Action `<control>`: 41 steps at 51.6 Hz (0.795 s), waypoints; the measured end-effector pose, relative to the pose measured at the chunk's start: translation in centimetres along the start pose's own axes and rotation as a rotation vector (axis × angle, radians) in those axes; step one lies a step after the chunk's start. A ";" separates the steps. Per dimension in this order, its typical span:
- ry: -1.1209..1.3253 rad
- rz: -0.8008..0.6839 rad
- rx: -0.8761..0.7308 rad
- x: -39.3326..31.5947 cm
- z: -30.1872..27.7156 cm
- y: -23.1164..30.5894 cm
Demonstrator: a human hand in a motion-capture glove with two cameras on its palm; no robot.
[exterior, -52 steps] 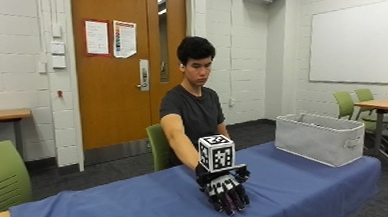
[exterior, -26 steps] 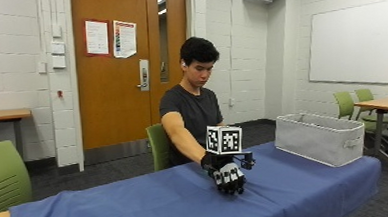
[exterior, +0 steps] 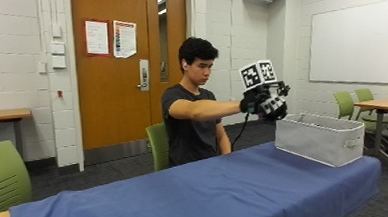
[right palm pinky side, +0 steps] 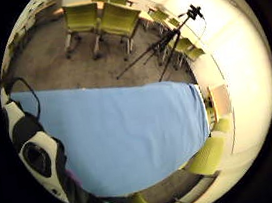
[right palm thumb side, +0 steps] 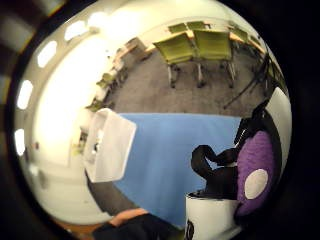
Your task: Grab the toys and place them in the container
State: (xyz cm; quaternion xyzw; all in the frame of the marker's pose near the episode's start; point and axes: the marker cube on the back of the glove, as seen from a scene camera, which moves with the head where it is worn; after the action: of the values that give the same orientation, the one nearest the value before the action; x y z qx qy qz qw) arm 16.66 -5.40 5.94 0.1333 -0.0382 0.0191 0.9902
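In the outside view my gloved right hand (exterior: 267, 103) is raised at chest height, above the near-left end of the grey fabric container (exterior: 318, 138). Its fingers curl round a small toy that barely shows from here. The thumb side palm view shows that toy (right palm thumb side: 255, 175) as purple with a white spot, close against the palm, with the container (right palm thumb side: 107, 145) standing on the blue tablecloth (right palm thumb side: 170, 150) below and off to one side. A sliver of purple (right palm pinky side: 73, 179) shows beside the glove in the little finger side view. I see no other toys on the cloth.
The container stands at the right end of the blue-covered table (exterior: 204, 188). A green chair (exterior: 0, 173) is at the near left, another (exterior: 159, 143) behind the table. A camera tripod (right palm pinky side: 168, 41) and more green chairs (right palm pinky side: 110, 19) stand on the floor beyond.
My hand has risen from the tablecloth and travelled right, from mid-table to above the container's near end, carrying the toy.
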 end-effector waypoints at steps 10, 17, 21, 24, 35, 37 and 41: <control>-0.075 -0.190 0.057 -13.1 -5.3 -1.7; -0.132 -0.347 0.072 -22.6 -6.3 -2.2; -0.175 -0.322 0.054 -27.7 -6.1 -2.3; -0.121 -0.387 0.057 -30.8 -5.2 -2.0; -0.318 -0.474 -0.029 -35.4 -2.6 -2.0; -0.340 -0.461 -0.043 -35.8 -2.2 -2.0; -0.324 -0.448 -0.048 -36.8 -1.2 -1.7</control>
State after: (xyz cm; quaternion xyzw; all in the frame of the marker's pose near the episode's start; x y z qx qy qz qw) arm -19.87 -7.71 1.37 0.1160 -0.1658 -0.2229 0.9536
